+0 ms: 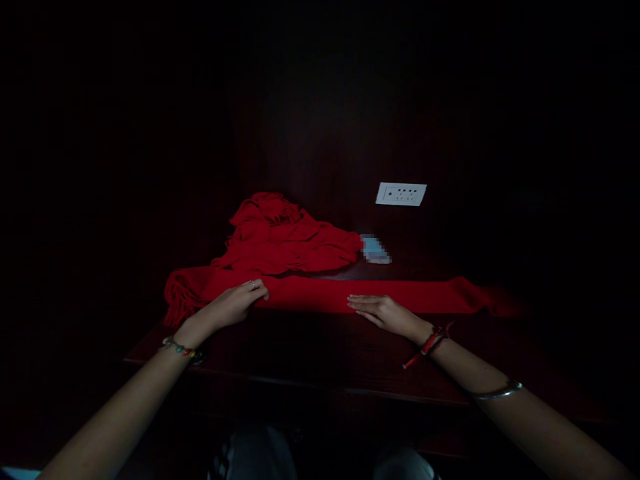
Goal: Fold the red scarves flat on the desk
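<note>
A long red scarf (310, 291) lies in a narrow strip across the dark table, with its fringe spread at the left end. My left hand (245, 297), wearing a ring, rests on the strip toward its left part, its fingers curled in against the cloth. On the near edge of the same strip, right of its middle, my right hand (383, 312) lies with fingers stretched out flat. Behind the strip sits a crumpled heap of red fringed cloth (295, 237), which neither hand touches.
A pale, pixelated flat object (375, 249) lies right of the heap. A white socket plate (401, 194) is on the dark wall behind. The table's front edge (320, 385) runs before my knees. Deep shadow hides the surroundings.
</note>
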Demonstrator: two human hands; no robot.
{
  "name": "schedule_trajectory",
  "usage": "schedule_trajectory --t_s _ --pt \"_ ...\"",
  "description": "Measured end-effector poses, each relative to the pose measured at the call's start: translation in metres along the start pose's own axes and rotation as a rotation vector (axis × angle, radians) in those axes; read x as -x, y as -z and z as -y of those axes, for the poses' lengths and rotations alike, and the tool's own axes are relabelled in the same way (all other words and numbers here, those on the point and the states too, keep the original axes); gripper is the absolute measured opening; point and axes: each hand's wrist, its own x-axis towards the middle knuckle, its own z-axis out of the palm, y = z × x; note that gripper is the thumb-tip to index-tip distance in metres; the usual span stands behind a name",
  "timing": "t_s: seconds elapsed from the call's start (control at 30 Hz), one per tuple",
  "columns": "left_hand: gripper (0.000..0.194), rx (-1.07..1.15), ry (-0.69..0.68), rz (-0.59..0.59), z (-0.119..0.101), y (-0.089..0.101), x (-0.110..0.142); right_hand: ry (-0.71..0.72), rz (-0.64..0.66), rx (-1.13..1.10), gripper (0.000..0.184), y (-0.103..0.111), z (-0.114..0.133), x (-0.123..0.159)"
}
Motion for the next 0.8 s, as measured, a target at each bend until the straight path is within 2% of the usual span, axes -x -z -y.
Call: schedule_trajectory --t_s 0.1,0.17,0.2,0.27,0.3,0.37,0.43,0.5,0.6,0.7,0.77,0.8 --pt "0.043 0.075 -0.011 0.128 0.004 0.020 0.001 -0.074 -0.048 -0.072 0.030 0.006 0.005 -0.009" --pt "0.036 0.144 -0.060 0.162 -0.005 0.031 -0.012 -0.156 -0.125 -0.115 0.032 0.010 0.009 -0.024" --pt "0.031 0.160 -0.066 0.123 -0.013 0.032 -0.022 -0.206 -0.169 -0.126 0.034 0.010 0.011 -0.034" --pt "0.029 0.129 -0.033 -0.033 -0.032 0.023 -0.044 -0.308 -0.214 -0.110 0.038 0.007 0.017 -0.054" --pt "0.031 0.077 0.003 -0.105 -0.042 0.013 -0.053 -0.351 -0.185 -0.087 0.041 0.003 0.020 -0.063" --pt "0.032 -0.048 0.125 -0.154 -0.058 -0.012 -0.066 -0.429 -0.050 -0.027 0.047 -0.007 0.027 -0.076" --pt "0.031 -0.124 0.120 -0.044 -0.065 -0.034 -0.069 -0.472 0.101 0.035 0.050 -0.017 0.031 -0.079" --pt "0.032 -0.174 0.154 0.029 -0.060 -0.046 -0.062 -0.480 0.198 0.082 0.052 -0.023 0.031 -0.073" --pt "0.036 -0.196 0.272 0.081 -0.039 -0.044 -0.040 -0.506 0.257 0.116 0.055 -0.021 0.022 -0.055" --pt "0.045 -0.170 0.507 0.114 -0.022 -0.029 -0.020 -0.575 0.286 0.126 0.057 -0.011 0.009 -0.039" --pt "0.049 -0.170 0.621 0.126 -0.022 -0.020 -0.014 -0.619 0.307 0.118 0.057 -0.004 0.007 -0.038" --pt "0.050 -0.183 0.631 0.118 -0.027 -0.017 -0.016 -0.629 0.305 0.112 0.058 -0.001 0.008 -0.042"
